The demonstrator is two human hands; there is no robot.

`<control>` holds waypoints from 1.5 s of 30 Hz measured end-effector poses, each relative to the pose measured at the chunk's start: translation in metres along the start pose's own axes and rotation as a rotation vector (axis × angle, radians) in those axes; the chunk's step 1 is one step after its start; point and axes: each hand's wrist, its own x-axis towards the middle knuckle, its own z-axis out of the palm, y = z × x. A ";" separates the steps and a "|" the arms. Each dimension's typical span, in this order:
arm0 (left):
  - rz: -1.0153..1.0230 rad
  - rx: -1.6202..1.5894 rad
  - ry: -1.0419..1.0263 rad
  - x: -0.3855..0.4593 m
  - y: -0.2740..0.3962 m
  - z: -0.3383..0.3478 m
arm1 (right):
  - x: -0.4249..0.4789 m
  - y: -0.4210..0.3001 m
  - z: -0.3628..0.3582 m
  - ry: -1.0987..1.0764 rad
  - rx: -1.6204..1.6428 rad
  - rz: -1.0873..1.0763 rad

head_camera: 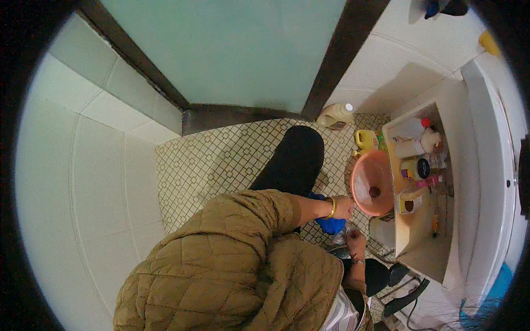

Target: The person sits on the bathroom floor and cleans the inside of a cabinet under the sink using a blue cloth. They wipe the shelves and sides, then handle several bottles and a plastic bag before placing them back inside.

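My left hand, with a gold bangle at the wrist, is curled beside the near rim of a pink plastic basin. Whether its fingers grip anything is hidden. Below that hand lies a blue plastic bag or cloth. My right hand, wearing a silver-coloured bracelet, is lower down, close to some clear crumpled plastic. A small dark spot shows at its fingers; I cannot tell whether it is held. Inside the basin are a whitish translucent item and a round dark reddish thing.
An open low cabinet holds bottles, a dark-lidded jar and a pump bottle. Yellow and beige jugs stand on the tiled floor. A frosted door is ahead; a black-framed stool or chair stands lower right.
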 end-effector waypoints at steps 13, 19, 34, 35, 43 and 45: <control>0.093 0.168 -0.053 -0.001 -0.003 -0.005 | 0.005 0.015 0.008 0.007 0.001 0.035; 0.036 0.164 -0.054 -0.004 0.007 -0.009 | 0.008 0.027 0.008 -0.019 0.033 0.005; 0.055 0.243 -0.071 0.003 0.001 -0.004 | 0.013 0.055 0.021 -0.033 0.195 -0.026; 0.048 0.244 -0.074 0.001 -0.003 -0.005 | 0.013 0.039 0.020 -0.042 0.301 -0.055; 0.066 0.101 0.006 -0.003 -0.016 -0.001 | 0.006 0.018 0.011 -0.062 0.193 0.003; 0.061 0.067 0.026 -0.011 -0.012 -0.004 | 0.006 0.015 0.012 -0.024 0.006 -0.043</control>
